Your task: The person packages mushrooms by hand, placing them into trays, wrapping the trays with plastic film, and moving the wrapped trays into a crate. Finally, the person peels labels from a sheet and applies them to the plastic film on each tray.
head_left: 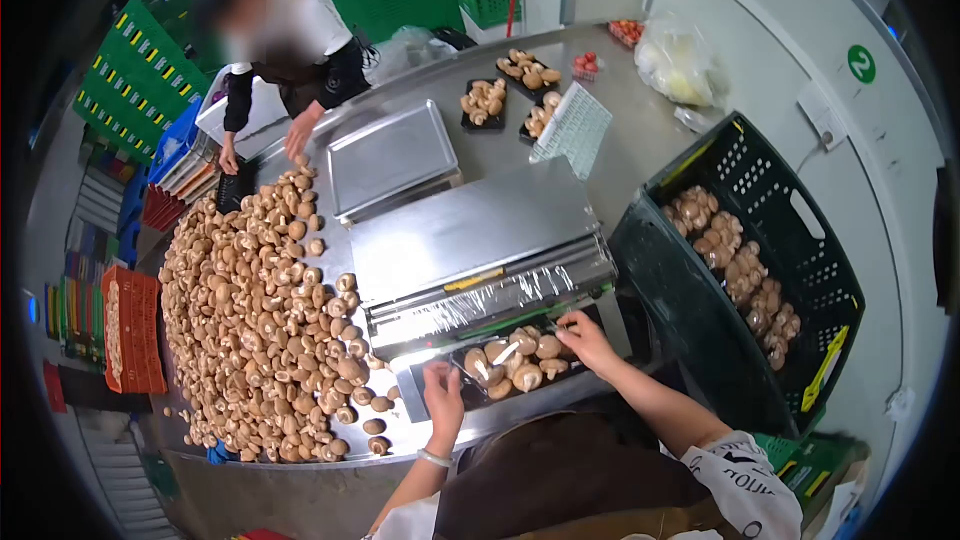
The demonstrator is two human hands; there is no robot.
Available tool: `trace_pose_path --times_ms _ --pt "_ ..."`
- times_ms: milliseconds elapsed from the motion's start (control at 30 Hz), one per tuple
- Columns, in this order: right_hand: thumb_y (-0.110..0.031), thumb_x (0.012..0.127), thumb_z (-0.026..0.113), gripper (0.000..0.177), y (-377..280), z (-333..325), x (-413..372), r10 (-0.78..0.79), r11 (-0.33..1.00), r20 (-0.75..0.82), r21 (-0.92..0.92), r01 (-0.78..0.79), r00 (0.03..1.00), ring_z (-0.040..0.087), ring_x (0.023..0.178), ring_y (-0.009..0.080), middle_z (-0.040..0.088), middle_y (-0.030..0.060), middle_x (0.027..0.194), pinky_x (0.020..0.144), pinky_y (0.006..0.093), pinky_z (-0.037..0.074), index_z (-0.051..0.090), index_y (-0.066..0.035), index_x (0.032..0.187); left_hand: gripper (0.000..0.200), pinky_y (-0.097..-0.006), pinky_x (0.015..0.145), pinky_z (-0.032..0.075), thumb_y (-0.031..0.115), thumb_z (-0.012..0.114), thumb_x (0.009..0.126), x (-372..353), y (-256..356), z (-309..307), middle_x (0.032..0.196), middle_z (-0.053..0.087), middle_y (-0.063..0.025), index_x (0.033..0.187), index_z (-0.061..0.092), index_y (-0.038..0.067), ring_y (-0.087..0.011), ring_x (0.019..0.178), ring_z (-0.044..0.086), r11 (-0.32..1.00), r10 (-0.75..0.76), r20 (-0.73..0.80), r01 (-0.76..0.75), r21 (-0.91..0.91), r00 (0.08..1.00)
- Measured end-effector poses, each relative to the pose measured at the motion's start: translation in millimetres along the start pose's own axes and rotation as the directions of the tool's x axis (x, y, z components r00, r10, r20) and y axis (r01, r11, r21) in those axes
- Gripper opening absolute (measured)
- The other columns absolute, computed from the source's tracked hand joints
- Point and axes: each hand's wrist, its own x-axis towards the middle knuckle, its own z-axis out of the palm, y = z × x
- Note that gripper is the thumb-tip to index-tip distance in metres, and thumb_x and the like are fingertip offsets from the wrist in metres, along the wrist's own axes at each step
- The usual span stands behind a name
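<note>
Right hand (588,338) is pinching cling film (490,302) at the mushroom tray's (510,362) two o'clock. Left hand (443,395) is resting at eight, grip unclear. Pulling evenly is looking wisest.

Brightness: strong, even overhead light is filling the room.
Glare: white sheen is bouncing off the grey stainless-steel worktop (640,155) and the clear cling-film roll (500,302).
Shadows: soft, short ones are pooling beside the black plastic crate (690,310).
Edges: fisheye is bending lines; black vignette is swallowing corners.
</note>
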Motion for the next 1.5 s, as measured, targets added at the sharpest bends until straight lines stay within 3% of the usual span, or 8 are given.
trace_pose_path --times_ms 633,733,833,900,1067,1167,1300,1500 --pt "-0.013 0.089 0.059 0.025 123.9 1.0 -102.5 -0.104 0.980 -0.696 -0.195 -0.047 0.711 0.064 0.080 0.0220 0.063 0.0086 0.086 0.071 0.0351 0.049 0.051 -0.008 0.112 0.037 -0.0414 0.056 0.050 0.003 0.053 0.085 40.1 28.2 98.7 0.080 0.063 -0.0147 0.121 0.052 0.009 -0.0323 0.067 0.063 0.479 0.527 0.644 -0.820 0.313 0.554" --pt "-0.018 0.085 0.066 0.043 135.6 24.4 -132.7 -0.256 0.885 -0.449 0.247 0.394 0.856 0.057 0.093 0.0144 0.060 0.0062 0.103 0.087 0.0303 0.048 0.048 -0.003 0.121 0.045 -0.0308 0.078 0.050 0.004 0.056 0.087 16.8 61.2 115.8 0.100 0.061 -0.0098 0.130 0.043 0.008 -0.0199 0.089 0.062 0.975 0.222 0.715 -0.168 -0.147 0.663" --pt "-0.018 0.086 0.064 0.035 50.6 17.2 -167.2 -0.189 0.365 0.164 0.927 -0.086 0.968 0.057 0.091 0.0123 0.061 0.0054 0.102 0.083 0.0288 0.048 0.051 -0.003 0.115 0.049 -0.0261 0.093 0.042 0.011 0.063 0.085 -21.5 100.9 97.0 0.110 0.053 -0.0029 0.129 0.041 0.005 -0.0129 0.104 0.053 0.876 0.150 0.841 0.324 -0.357 0.520" --pt "-0.019 0.087 0.062 0.030 -7.9 12.7 -184.2 -0.270 0.351 0.444 0.872 -0.342 0.854 0.057 0.090 0.0109 0.061 0.0049 0.101 0.080 0.0278 0.048 0.053 -0.003 0.112 0.038 -0.0248 0.090 0.043 0.012 0.062 0.087 -39.2 132.1 80.7 0.104 0.051 -0.0027 0.119 0.044 0.004 -0.0122 0.096 0.052 0.898 0.426 0.761 -0.128 -0.420 0.489" --pt "-0.019 0.090 0.058 0.020 -61.6 -2.0 -179.5 -0.161 0.812 0.578 0.538 -0.226 0.800 0.057 0.088 0.0075 0.062 0.0036 0.099 0.073 0.0253 0.047 0.058 -0.004 0.103 0.054 -0.0403 0.103 0.034 0.032 0.061 0.089 -73.2 179.5 48.6 0.124 0.042 -0.0155 0.131 0.033 0.012 -0.0307 0.118 0.042 0.687 0.488 0.869 0.579 -0.439 0.080" --pt "-0.022 0.092 0.056 0.020 -118.8 -73.2 -158.3 0.487 0.816 0.373 0.128 -0.564 0.789 0.059 0.088 0.0078 0.063 0.0046 0.100 0.071 0.0250 0.047 0.061 -0.003 0.097 0.092 -0.0433 0.117 0.007 0.053 0.057 0.085 -77.4 214.8 53.0 0.156 0.009 -0.0176 0.152 0.008 0.011 -0.0332 0.144 0.013 0.776 0.301 0.893 0.630 -0.024 -0.336" --pt "-0.033 0.083 0.068 0.053 -198.8 -107.5 -185.5 -0.473 0.836 0.265 -0.166 0.523 0.840 0.063 0.100 0.0270 0.063 0.0154 0.110 0.079 0.0375 0.052 0.051 -0.001 0.121 0.077 -0.0404 0.111 0.017 0.048 0.051 0.090 -84.3 195.0 74.1 0.150 0.016 -0.0165 0.146 0.015 0.008 -0.0273 0.135 0.024 0.794 0.220 0.886 0.602 0.079 -0.407" --pt "-0.031 0.073 0.079 0.063 -224.6 -160.5 -156.3 -0.204 0.911 0.197 -0.319 0.260 0.959 0.064 0.096 0.0238 0.064 0.0116 0.106 0.081 0.0376 0.051 0.049 -0.004 0.122 0.044 -0.0348 0.100 0.038 0.025 0.052 0.096 -67.8 175.9 119.2 0.135 0.043 -0.0155 0.132 0.039 0.005 -0.0232 0.115 0.049 0.956 0.073 0.996 0.288 -0.053 -0.057"
